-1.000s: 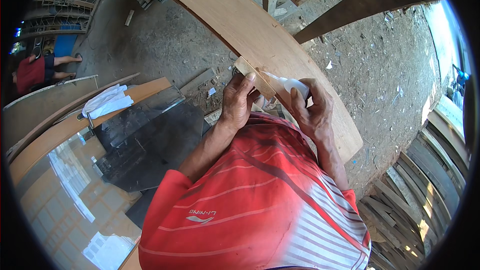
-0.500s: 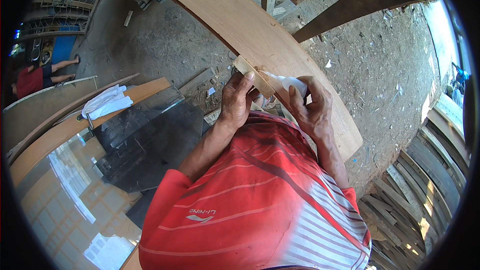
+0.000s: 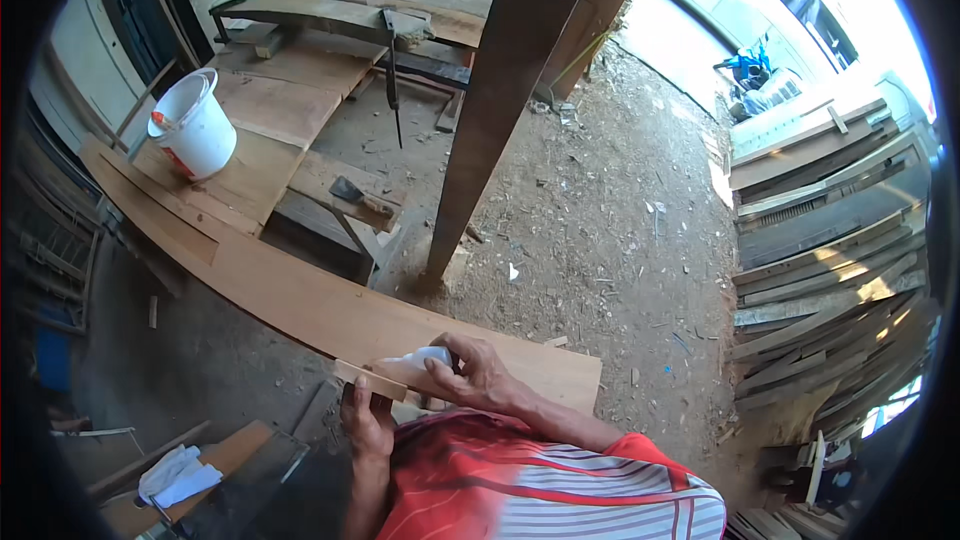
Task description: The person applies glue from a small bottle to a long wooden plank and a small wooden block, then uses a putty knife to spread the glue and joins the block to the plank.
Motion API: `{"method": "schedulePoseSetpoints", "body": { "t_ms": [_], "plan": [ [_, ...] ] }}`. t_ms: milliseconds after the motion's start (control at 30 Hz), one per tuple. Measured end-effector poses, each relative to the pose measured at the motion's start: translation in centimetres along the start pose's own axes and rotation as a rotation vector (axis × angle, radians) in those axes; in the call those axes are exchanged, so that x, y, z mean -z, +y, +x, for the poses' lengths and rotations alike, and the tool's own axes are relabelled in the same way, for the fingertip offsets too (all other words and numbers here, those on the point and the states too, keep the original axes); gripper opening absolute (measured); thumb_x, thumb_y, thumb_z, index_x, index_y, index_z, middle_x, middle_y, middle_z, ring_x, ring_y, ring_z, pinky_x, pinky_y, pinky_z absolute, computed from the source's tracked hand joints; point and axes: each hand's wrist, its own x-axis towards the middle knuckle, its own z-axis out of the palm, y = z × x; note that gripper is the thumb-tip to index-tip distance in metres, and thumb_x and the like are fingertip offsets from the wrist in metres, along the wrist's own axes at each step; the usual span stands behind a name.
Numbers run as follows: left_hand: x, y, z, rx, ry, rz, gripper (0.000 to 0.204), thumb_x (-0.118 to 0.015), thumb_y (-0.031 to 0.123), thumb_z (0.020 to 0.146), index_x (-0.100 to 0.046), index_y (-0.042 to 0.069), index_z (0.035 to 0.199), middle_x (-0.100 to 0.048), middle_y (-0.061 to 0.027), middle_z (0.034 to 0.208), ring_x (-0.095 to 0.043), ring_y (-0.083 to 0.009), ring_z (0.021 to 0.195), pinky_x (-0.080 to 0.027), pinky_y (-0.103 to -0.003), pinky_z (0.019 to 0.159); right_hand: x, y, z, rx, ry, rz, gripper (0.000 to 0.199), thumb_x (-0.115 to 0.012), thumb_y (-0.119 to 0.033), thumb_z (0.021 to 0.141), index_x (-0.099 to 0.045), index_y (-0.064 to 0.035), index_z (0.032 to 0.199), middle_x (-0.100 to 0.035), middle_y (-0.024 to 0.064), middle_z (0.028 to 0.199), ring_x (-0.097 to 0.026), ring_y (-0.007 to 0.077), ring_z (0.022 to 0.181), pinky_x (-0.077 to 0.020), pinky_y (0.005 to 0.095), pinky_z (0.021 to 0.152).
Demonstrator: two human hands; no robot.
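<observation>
My left hand (image 3: 368,425) pinches a short, flat strip of wood (image 3: 370,380) between thumb and fingers. It holds the strip at the near edge of a long wooden board (image 3: 290,305). A white squeeze bottle (image 3: 432,354) is in my right hand (image 3: 478,372), with the fingers curled round its back end. The bottle lies tilted low over the board, its narrow end toward the strip. Exactly where its tip ends, and whether it touches the wood, I cannot make out.
A white bucket (image 3: 205,140) stands on the plank bench at the far left. A brush (image 3: 360,197) lies on a wooden support beyond the board. A thick wooden post (image 3: 500,70) rises past the board. Stacked planks (image 3: 830,230) line the right; a white cloth (image 3: 178,477) lies lower left.
The view has swung up and to the right, bringing the bucket and bench into sight. Both hands keep hold of the strip and the bottle.
</observation>
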Motion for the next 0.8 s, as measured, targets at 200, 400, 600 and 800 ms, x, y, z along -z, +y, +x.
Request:
{"method": "schedulePoseSetpoints", "body": {
  "t_ms": [200,400,600,800],
  "plan": [
    [-0.5,1.0,-0.2,-0.018,-0.006,-0.014,0.058,-0.069,0.036,0.103,-0.05,0.005,0.148,-0.058,-0.0115,0.141,-0.058,-0.0275,0.13,-0.049,-0.047,0.111,-0.2,-0.1,-0.3,-0.019,0.065,0.014,0.026,-0.07,-0.026,0.1,-0.07,-0.0012,0.109,-0.071,0.0108,0.083,-0.066,0.0169,0.075,-0.0528,0.0339,0.068],
    [-0.2,0.8,-0.7,-0.011,-0.025,0.003,0.061,-0.067,0.037,0.103,-0.049,0.003,0.149,-0.057,-0.014,0.141,-0.056,-0.0296,0.132,-0.048,-0.048,0.111,-0.3,-1.0,-1.0,-0.109,0.045,0.077,0.031,-0.068,-0.027,0.1,-0.07,0.0019,0.109,-0.073,0.0175,0.086,-0.072,0.0228,0.078,-0.0562,0.0383,0.07],
    [-0.5,0.8,-0.2,0.007,-0.018,0.003,0.063,-0.068,0.038,0.102,-0.048,0.002,0.15,-0.054,-0.0139,0.144,-0.054,-0.0304,0.134,-0.047,-0.048,0.113,1.0,-0.2,0.1,-0.096,0.0,0.065,0.033,-0.071,-0.031,0.1,-0.071,0.0002,0.111,-0.07,0.0091,0.087,-0.064,0.0143,0.08,-0.052,0.0339,0.069],
    [-0.7,0.8,0.0,-0.023,-0.013,-0.026,0.06,-0.068,0.034,0.103,-0.048,0.003,0.15,-0.055,-0.0132,0.143,-0.055,-0.03,0.133,-0.048,-0.049,0.111,1.1,-0.3,0.9,-0.103,-0.022,0.054,0.033,-0.07,-0.031,0.101,-0.07,0.001,0.109,-0.069,0.0105,0.088,-0.063,0.0161,0.081,-0.0517,0.0347,0.072]
  ]
}}
